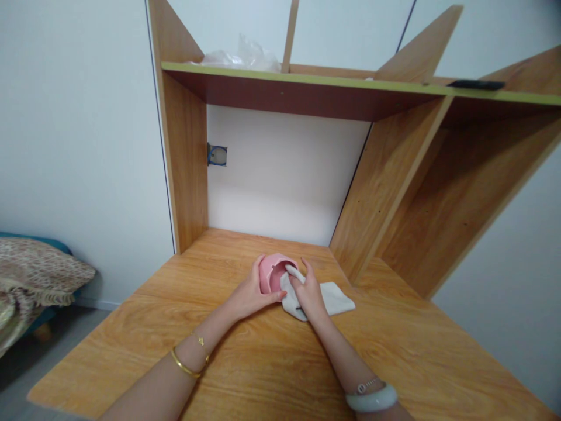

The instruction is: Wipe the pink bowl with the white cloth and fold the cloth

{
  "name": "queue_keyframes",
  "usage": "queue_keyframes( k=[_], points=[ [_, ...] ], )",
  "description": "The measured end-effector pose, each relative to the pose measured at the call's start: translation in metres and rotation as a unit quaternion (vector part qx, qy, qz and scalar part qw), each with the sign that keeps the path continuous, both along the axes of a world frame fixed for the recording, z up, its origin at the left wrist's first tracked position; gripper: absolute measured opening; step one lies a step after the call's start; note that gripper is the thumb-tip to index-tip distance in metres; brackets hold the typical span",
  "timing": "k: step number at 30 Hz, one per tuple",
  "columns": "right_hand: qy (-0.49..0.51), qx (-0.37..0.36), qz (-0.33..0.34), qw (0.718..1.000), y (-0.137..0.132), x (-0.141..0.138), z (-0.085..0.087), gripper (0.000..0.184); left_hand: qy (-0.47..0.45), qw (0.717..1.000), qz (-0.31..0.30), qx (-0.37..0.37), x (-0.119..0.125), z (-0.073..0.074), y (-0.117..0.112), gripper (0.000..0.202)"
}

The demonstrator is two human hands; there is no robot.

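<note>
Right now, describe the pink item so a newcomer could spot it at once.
On the wooden desk, below the shelf, both hands meet. The left hand holds a small pink cup tipped on its side; the right hand pushes a white cloth into it. It is the only pink thing there.

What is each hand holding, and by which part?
The left hand grips the pink cup around its outer wall. The right hand holds the white cloth by one end, pushed into the cup's opening.
</note>
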State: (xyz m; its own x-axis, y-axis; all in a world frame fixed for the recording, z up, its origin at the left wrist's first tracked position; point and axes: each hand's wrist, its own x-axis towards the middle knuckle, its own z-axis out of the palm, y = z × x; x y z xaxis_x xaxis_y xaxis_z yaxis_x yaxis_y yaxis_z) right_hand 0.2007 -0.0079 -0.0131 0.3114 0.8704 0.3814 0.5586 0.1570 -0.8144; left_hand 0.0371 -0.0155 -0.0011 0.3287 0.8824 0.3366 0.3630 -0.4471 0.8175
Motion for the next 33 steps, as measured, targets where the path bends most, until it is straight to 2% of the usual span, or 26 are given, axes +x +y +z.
queue_keyframes(
  k=[3, 7, 13, 16, 18, 22, 25, 28, 33],
  points=[
    [-0.013, -0.012, 0.013, 1.0, 0.001, -0.001, -0.002, 0.059, 0.025, 0.999, 0.023, 0.022, -0.002, 0.004, 0.0, 0.082],
    [-0.091, -0.055, -0.005, 0.994, -0.003, -0.005, 0.005, 0.064, 0.046, 0.996, 0.032, 0.07, -0.007, 0.011, -0.002, 0.068],
    [-0.244, -0.088, -0.057, 0.964, -0.018, -0.009, 0.03, 0.068, 0.062, 0.993, -0.021, 0.1, -0.01, 0.021, -0.005, 0.061],
    [-0.324, -0.066, -0.053, 0.942, -0.024, -0.009, 0.037, 0.068, 0.063, 0.991, -0.047, 0.104, -0.013, 0.024, -0.005, 0.058],
    [-0.341, -0.055, -0.033, 0.938, -0.024, -0.008, 0.037, 0.069, 0.058, 0.991, -0.058, 0.108, -0.013, 0.025, -0.005, 0.055],
    [-0.309, -0.052, 0.016, 0.949, -0.02, -0.005, 0.03, 0.067, 0.059, 0.993, -0.045, 0.096, -0.014, 0.026, -0.005, 0.056],
    [-0.265, -0.053, 0.024, 0.962, -0.016, -0.006, 0.022, 0.066, 0.045, 0.997, 0.0, 0.063, -0.016, 0.023, -0.001, 0.065],
    [-0.204, -0.053, 0.022, 0.977, -0.013, -0.008, 0.015, 0.064, -0.006, 0.998, 0.036, 0.041, -0.017, 0.015, 0.007, 0.07],
    [-0.074, -0.001, -0.002, 0.997, -0.006, -0.005, 0.008, 0.059, -0.064, 0.998, 0.0, 0.023, -0.009, 0.004, 0.009, 0.087]
  ],
)
